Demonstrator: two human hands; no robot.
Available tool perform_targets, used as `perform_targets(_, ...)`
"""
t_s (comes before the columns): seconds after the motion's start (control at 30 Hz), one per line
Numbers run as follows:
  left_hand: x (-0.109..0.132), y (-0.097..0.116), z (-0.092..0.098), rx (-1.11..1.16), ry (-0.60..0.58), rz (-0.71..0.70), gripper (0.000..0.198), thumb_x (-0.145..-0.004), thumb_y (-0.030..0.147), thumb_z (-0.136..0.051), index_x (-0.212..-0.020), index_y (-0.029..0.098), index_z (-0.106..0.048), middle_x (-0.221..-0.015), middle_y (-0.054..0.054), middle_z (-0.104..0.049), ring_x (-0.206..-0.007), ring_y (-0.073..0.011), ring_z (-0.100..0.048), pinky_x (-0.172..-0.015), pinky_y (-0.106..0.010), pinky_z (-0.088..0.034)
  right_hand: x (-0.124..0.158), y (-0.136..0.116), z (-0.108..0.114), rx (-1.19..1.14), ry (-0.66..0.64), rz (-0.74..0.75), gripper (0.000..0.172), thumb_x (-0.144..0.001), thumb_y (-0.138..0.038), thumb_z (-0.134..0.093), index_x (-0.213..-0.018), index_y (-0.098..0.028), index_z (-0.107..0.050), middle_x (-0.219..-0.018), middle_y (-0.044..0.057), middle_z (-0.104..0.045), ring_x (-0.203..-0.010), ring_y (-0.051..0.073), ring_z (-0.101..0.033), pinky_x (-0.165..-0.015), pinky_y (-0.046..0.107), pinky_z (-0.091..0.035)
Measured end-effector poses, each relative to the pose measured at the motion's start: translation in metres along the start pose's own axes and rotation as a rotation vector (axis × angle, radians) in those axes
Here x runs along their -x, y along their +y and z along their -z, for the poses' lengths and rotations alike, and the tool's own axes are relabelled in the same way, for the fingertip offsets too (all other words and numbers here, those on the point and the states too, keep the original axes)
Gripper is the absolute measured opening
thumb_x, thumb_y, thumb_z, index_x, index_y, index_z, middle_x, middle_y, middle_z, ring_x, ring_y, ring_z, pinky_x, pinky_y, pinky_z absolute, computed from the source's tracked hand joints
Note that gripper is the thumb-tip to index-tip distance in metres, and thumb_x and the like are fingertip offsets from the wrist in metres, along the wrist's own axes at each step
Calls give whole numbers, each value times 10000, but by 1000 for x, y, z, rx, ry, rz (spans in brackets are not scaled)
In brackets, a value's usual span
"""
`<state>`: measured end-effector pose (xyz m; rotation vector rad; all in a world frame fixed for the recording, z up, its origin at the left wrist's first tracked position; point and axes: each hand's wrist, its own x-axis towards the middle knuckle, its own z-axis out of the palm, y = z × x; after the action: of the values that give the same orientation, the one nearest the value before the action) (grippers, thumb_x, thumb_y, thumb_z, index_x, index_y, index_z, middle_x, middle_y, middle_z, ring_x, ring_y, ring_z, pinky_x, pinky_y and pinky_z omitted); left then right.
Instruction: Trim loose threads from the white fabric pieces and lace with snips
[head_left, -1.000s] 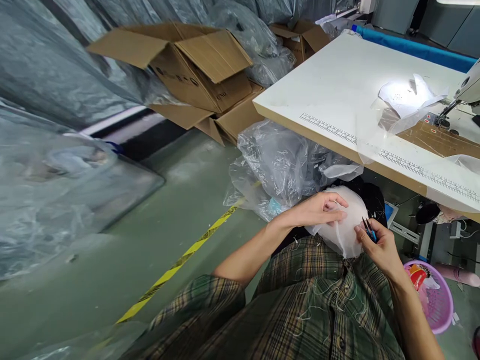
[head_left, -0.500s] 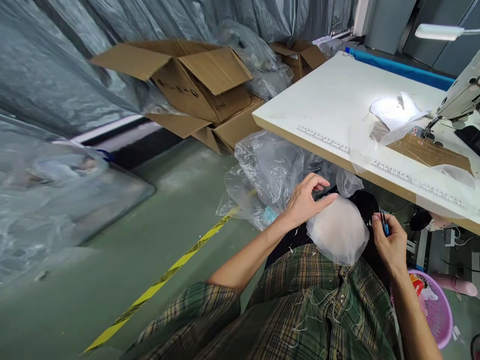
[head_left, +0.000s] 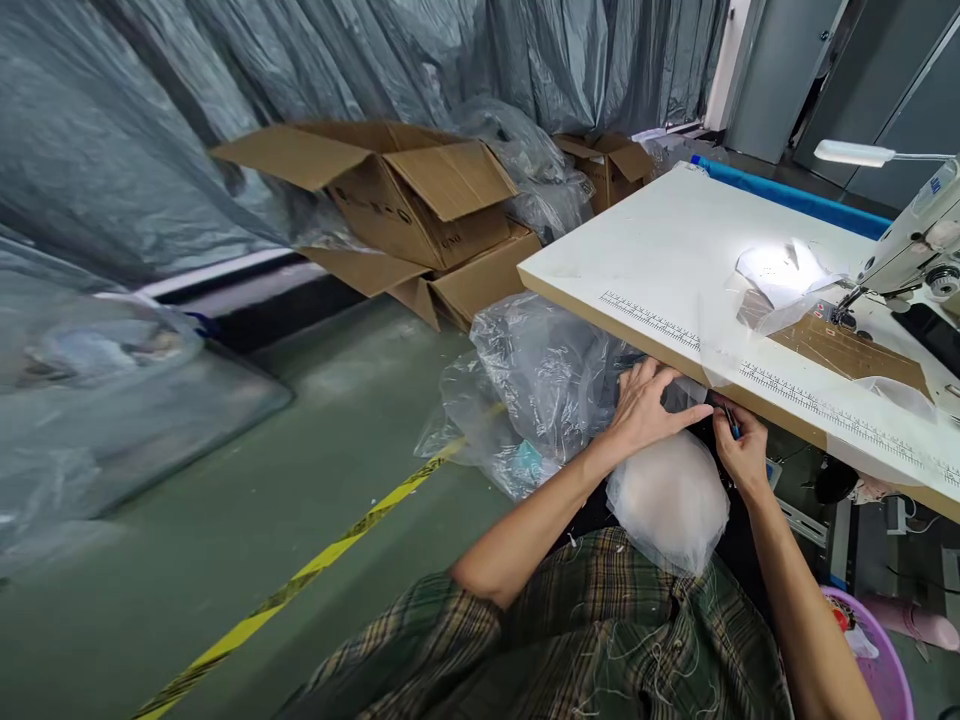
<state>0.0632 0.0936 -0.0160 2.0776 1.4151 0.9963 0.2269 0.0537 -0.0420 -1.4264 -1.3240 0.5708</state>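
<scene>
While the left hand (head_left: 646,412) spreads thumb and fingers apart beside the tabletop (head_left: 637,245), the right hand's (head_left: 742,452) fingers grip small clippers (head_left: 732,424) near white cloth (head_left: 671,500).

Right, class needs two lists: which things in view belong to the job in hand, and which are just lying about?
Belong to the job:
- blue-handled thread snips, in the right hand
- sheer white fabric, close to the left hand
- sewing machine, probably

Apparently lying about:
- open cardboard box
- clear plastic bag
- pink basket
</scene>
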Motion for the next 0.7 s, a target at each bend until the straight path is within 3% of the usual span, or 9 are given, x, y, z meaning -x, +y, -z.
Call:
perform_targets(0.1,-7,4,-14,-5,-6,45,417,-690,483,-812,-971,197,-696,-1150,-104,-636,-1157,-322,-564,-1017,-504,-414,19,-1,10,36,46,-19,334,-806,-408,-552,-907,-151,-740,-772,68,-728,-708,197,-654,-696,334,-541)
perform_targets(0.17,-5,4,-19,97,-8,19,209,-753,366,-772,-826,194,-679,-1044,-70,-679,-1080,-265,-608,-1033,-472,-400,32,-2,19,57,79,-29,324,-828,-404,-549,-910,-157,-742,-739,55,-709,-691,190,-644,-662,318,-531)
perform_targets(0.23,-1,2,-17,243,-15,-21,183,-788,298,-717,-690,185,-611,-902,-35,-700,-952,-206,-638,-1024,-429,-406,41,-5,27,69,100,-41,330,-853,-429,-546,-901,-168,-742,-701,42,-683,-675,188,-632,-617,303,-515)
perform_targets(0.3,4,-2,-9,404,-26,-11,236,-786,343,-698,-663,181,-578,-763,-17,-675,-814,-175,-626,-919,-373,-458,47,-10,33,73,118,-43,349,-875,-458,-536,-892,-175,-740,-675,35,-659,-655,184,-615,-580,291,-495)
perform_targets(0.37,7,-4,4,579,-26,104,307,-752,449,-717,-698,175,-591,-689,-4,-632,-710,-152,-587,-748,-302,-476,49,-15,35,73,135,-34,372,-890,-481,-523,-887,-178,-738,-653,30,-638,-631,179,-595,-555,283,-476)
perform_targets(0.43,8,-5,20,797,-110,236,397,-711,526,-748,-825,161,-640,-708,-6,-644,-647,-131,-569,-652,-264,-462,48,-19,35,73,144,-21,396,-899,-505,-511,-883,-181,-737,-630,24,-615,-609,175,-573,-534,277,-459)
perform_targets(0.53,8,-2,43,932,-275,358,488,-664,532,-805,-947,147,-708,-758,-30,-683,-647,-129,-580,-619,-247,-449,45,-27,31,59,134,-18,430,-907,-537,-495,-896,-186,-742,-605,19,-584,-589,173,-550,-516,275,-444)
perform_targets(0.7,11,12,67,963,-417,290,345,-695,479,-810,-748,152,-714,-787,-38,-682,-718,-135,-591,-669,-244,-459,38,-45,28,-40,5,-23,481,-890,-561,-528,-1089,-176,-737,-626,25,-597,-591,177,-544,-531,285,-460)
